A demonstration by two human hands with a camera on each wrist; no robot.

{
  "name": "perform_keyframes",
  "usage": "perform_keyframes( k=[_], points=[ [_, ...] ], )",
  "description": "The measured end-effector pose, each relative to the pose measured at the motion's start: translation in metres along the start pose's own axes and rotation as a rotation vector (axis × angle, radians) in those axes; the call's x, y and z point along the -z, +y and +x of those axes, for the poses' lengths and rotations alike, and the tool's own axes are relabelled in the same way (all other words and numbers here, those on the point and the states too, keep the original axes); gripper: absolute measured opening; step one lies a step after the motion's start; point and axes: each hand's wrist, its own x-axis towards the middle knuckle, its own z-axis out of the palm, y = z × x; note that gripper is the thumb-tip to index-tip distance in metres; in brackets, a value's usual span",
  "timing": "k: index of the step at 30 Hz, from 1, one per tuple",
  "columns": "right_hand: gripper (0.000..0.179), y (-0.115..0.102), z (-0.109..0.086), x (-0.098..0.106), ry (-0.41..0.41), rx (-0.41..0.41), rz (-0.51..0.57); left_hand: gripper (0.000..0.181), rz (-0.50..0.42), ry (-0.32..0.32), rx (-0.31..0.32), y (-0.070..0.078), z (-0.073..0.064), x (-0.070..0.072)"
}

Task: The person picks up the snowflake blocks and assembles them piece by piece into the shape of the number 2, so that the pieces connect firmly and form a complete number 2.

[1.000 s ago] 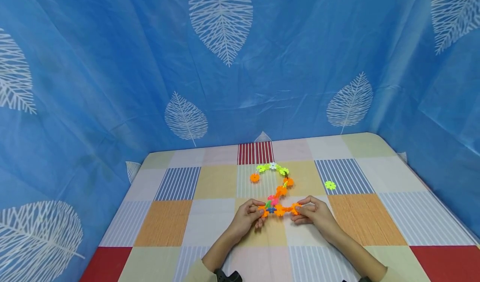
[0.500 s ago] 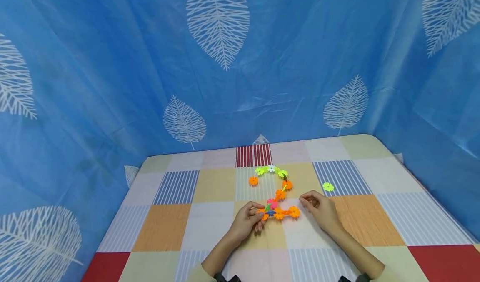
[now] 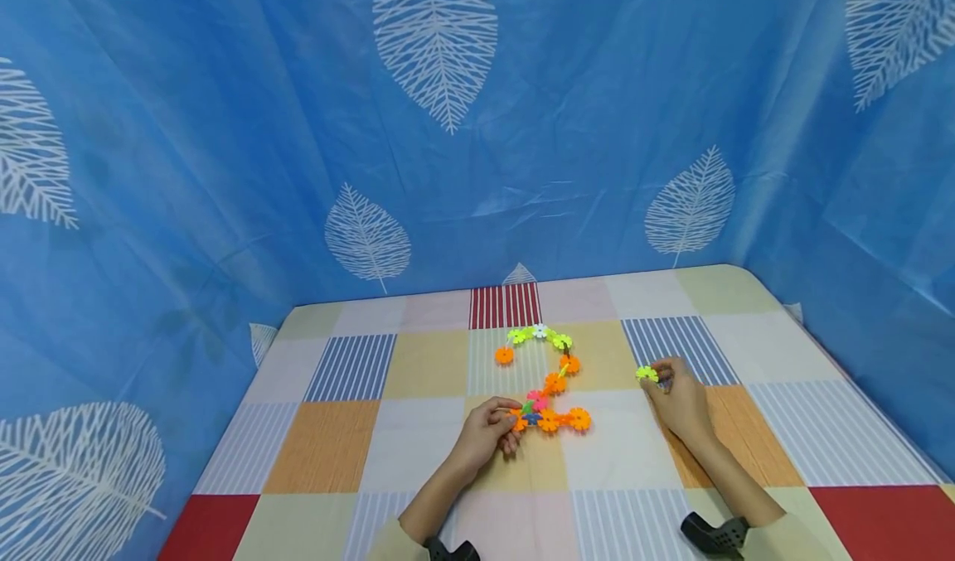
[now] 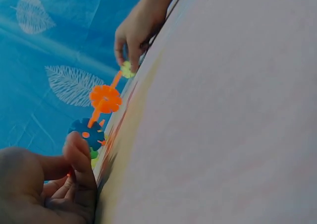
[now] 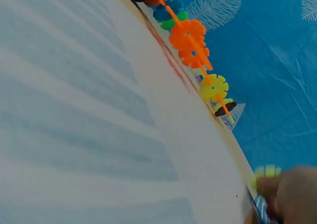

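Observation:
A chain of linked plastic flower-shaped discs [image 3: 555, 383] curves over the cloth like a figure 2, with orange, yellow-green, white, pink, green and blue pieces. My left hand [image 3: 487, 430] pinches the orange disc at its lower left end, beside the blue disc [image 4: 85, 134]. Off to the right, my right hand [image 3: 681, 399] pinches a single yellow-green flower disc [image 3: 646, 374] between thumb and fingers. That disc is separate from the chain; in the right wrist view it is blurred and partly behind the fingers. The chain's lower right end, an orange disc [image 3: 579, 419], lies untouched.
A patchwork tablecloth [image 3: 418, 441] covers the table. Blue curtains [image 3: 567, 130] with white leaf prints stand behind and at both sides. Black straps with camera mounts [image 3: 715, 534] sit on the wrists.
My right hand let go of the chain's right orange disc, moved right and away from me, and took hold of the loose yellow-green disc. The left hand kept its grip.

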Motion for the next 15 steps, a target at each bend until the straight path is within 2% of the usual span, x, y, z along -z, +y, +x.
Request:
perform_keyframes(
  k=[4,7,11,15],
  points=[
    [0.023,-0.010,-0.004,-0.011,-0.142,0.032,0.392,0.023,-0.056,0.017,0.000,0.000,0.002,0.002],
    [0.022,-0.020,-0.009,-0.018,-0.257,0.061,0.599,0.025,-0.086,0.028,-0.001,-0.001,0.003,0.003],
    [0.018,-0.030,-0.013,-0.022,-0.319,0.102,0.708,0.025,-0.110,0.040,0.019,0.000,0.005,0.003],
    [0.017,-0.033,-0.014,-0.024,-0.337,0.113,0.743,0.024,-0.127,0.048,0.035,0.000,0.006,0.004]
  ],
)
